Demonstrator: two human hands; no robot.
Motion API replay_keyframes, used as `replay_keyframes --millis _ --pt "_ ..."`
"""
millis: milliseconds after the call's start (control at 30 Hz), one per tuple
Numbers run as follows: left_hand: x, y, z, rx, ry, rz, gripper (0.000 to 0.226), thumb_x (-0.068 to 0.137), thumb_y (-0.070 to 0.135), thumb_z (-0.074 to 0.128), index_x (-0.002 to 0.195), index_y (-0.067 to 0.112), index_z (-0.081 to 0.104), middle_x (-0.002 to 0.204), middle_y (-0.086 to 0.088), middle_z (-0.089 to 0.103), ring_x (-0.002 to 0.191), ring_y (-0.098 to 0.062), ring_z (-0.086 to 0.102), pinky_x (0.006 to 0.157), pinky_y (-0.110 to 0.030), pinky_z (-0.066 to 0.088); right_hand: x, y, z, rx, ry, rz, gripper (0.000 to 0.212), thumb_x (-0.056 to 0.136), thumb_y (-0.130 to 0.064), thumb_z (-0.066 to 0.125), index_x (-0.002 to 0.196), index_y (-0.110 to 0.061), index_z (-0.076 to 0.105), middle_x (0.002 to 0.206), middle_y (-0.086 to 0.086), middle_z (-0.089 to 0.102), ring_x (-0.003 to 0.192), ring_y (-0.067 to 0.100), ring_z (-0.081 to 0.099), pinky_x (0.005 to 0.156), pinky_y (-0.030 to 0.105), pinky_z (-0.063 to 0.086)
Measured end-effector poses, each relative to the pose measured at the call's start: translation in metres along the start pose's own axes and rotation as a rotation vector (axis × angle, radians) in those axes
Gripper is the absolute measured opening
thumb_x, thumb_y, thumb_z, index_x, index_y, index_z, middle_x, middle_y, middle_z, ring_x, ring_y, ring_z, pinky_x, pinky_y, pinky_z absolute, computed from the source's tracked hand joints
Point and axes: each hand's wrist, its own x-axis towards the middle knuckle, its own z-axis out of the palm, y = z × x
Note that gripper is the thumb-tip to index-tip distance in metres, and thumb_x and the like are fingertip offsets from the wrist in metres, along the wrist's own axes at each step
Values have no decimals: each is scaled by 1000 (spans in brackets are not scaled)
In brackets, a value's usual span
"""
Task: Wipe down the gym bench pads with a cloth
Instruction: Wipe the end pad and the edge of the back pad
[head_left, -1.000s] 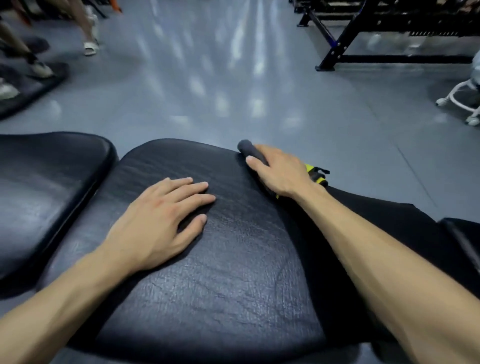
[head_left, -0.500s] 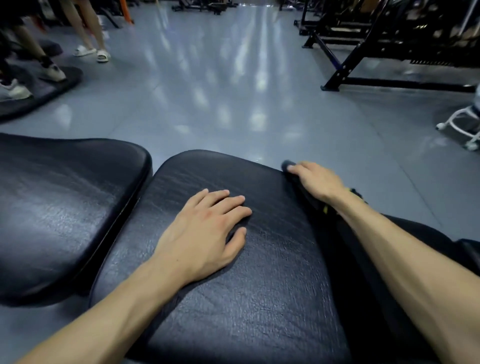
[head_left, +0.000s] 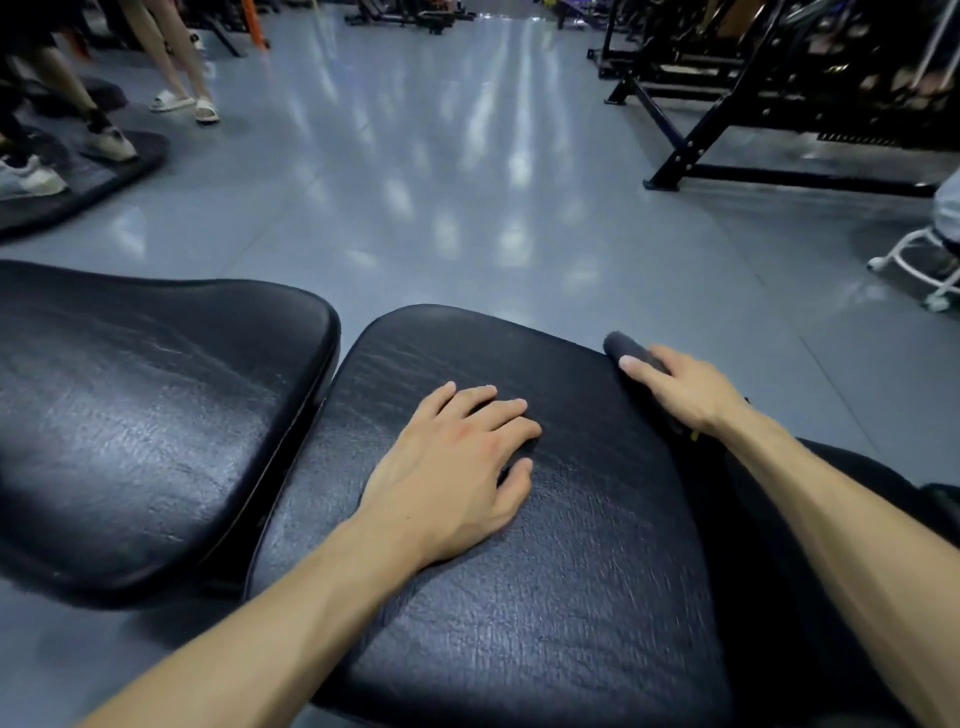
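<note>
The left hand (head_left: 457, 467) lies flat, palm down, on the nearer black pad (head_left: 519, 597), its fingers nearly straight and spread a little, holding nothing; it looks placed there to brace the body and keep the pad steady while the other hand works. The right hand (head_left: 685, 389) rests at the pad's far right edge with its fingers laid along a dark cloth (head_left: 621, 345), pressing it against the rim of the upholstery. The cloth appears rolled or bunched, with 1 rounded end poking out beyond the fingertips; whether the thumb curls under it cannot be seen, so the hold reads as a press more than a clasp. Pressing at the edge suits wiping the side seam, where sweat and grime probably collect. A small yellow-and-black item (head_left: 693, 434) shows just behind the right wrist, too hidden to identify. To the left, across a narrow gap, sits a 2nd black pad (head_left: 156, 415), untouched by either hand and likely still to be wiped. Beyond the pads stretches a glossy grey floor (head_left: 467, 182), with a black equipment frame (head_left: 727, 156) at the upper right, a white stand (head_left: 919, 265) at the right edge, and other people's legs and shoes (head_left: 182, 104) at the upper left.
</note>
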Motion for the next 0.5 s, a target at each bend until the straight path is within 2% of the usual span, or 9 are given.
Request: replay_keyframes --millis 33,100,133,167,200,267,333,500 --pt "0 0 -1 -4 1 -5 46 96 50 34 133 37 60 149 15 53 143 -17 42 122 -45 24 -2 3 1 -2 2 -3 50 91 -75 39 115 -35 58 113 0 69 100 28 64 93 45 51" --pt "0 0 -2 -23 -7 -6 47 96 50 33 133 38 59 150 16 52 145 -15 39 123 -44 22 -3 1 3 -63 22 -16 53 92 -75 37 124 -38 56 120 -3 69 115 28 60 112 52 31" --pt "-1 1 -3 -34 -9 -7 47 96 50 33 134 38 59 150 17 51 145 -14 38 124 -43 21 -4 -2 3 -82 21 -17 55 92 -76 35 127 -39 55 123 -5 68 121 28 57 115 56 19" --pt "-1 0 -3 -42 -10 -8 47 96 50 34 134 38 59 151 17 50 146 -14 37 124 -42 20 -4 -3 2 -71 3 -15 58 90 -79 35 128 -41 54 124 -6 67 122 27 57 116 58 18" --pt "-1 0 -4 -49 -11 -9 46 96 49 35 133 38 59 151 17 50 146 -13 37 124 -41 20 -5 -3 0 -42 -28 -13 61 86 -82 35 128 -42 54 123 -8 67 118 26 60 115 56 28" --pt "-1 1 -5 -58 -2 -16 42 96 48 38 129 38 62 148 18 53 144 -12 40 122 -39 22 -7 2 -7 27 -89 -26 61 83 -84 39 127 -43 55 119 -8 68 103 22 65 97 46 51" --pt "1 2 -6 -49 6 -20 39 95 48 41 126 39 63 145 19 55 141 -11 42 120 -37 25 -6 6 -12 57 -109 -46 56 89 -77 44 129 -40 57 120 -6 68 103 21 64 90 38 51" --pt "1 5 -7 -9 7 -21 35 94 46 44 122 38 63 141 20 58 137 -8 45 117 -35 30 -1 14 -11 35 -59 -75 50 91 -74 44 127 -43 59 123 -6 67 110 24 59 90 37 42"
